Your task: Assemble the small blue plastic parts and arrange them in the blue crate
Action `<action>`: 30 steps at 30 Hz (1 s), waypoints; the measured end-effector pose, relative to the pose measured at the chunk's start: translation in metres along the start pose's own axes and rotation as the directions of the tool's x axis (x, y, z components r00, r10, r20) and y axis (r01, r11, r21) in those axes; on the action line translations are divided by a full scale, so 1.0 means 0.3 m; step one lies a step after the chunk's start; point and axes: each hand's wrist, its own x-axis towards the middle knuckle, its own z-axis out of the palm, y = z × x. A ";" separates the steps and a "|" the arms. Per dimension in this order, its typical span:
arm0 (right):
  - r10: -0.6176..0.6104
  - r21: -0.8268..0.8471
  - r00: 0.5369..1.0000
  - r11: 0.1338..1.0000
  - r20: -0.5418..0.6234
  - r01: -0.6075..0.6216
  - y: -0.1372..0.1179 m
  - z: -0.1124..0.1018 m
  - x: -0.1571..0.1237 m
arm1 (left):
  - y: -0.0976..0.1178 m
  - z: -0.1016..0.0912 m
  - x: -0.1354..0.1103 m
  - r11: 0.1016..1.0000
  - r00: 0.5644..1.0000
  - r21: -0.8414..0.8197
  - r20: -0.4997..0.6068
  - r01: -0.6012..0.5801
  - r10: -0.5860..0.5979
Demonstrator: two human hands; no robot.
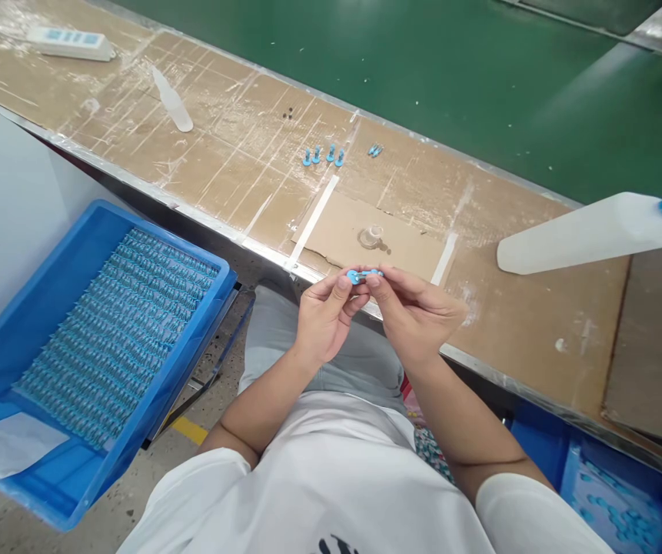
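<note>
Just over the table's front edge, my left hand (327, 312) and my right hand (420, 312) meet at a small blue part with a round disc (354, 277) and a thin stem. The left fingers pinch it near the disc. At the stem end, the right thumb and fingertips are closed on the blue piece, partly hiding it. Beyond my hands, a small clear cup (372, 235) stands on a taped cardboard sheet (334, 223), with a wet patch around it. Several similar blue parts (331, 153) stand upright on their discs, and a few slim blue pieces (375, 150) lie to their right.
A large white bottle (584, 235) with a blue cap lies at the right. Farther left are a small squeeze bottle (172, 100), a power strip (71, 44) and tiny dark bits (287, 113). A blue crate (91, 492) holds rows of blue parts; another bin (573, 469) sits lower right.
</note>
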 end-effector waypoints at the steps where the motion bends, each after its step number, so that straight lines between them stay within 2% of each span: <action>1: -0.010 -0.003 1.000 1.000 0.003 0.010 0.002 0.000 0.000 | 0.001 0.000 0.000 1.000 1.000 0.000 -0.014 0.006 -0.006; 6: -0.027 -0.025 0.999 0.999 0.023 0.027 0.008 -0.007 -0.004 | 0.003 0.001 -0.001 0.999 0.997 -0.003 -0.074 0.032 -0.032; 12: -0.051 -0.050 0.998 0.997 0.025 0.052 0.006 -0.006 -0.010 | 0.000 -0.006 0.004 0.999 1.000 0.025 -0.018 -0.021 0.022; 21: -0.018 -0.028 1.000 0.999 0.023 0.018 0.000 0.003 -0.016 | -0.005 -0.014 0.009 0.996 0.999 0.083 -0.034 -0.030 0.033; 30: -0.066 -0.042 0.994 0.997 0.083 0.070 -0.006 -0.005 -0.008 | 0.005 -0.029 0.012 0.996 0.998 0.068 -0.027 -0.054 0.056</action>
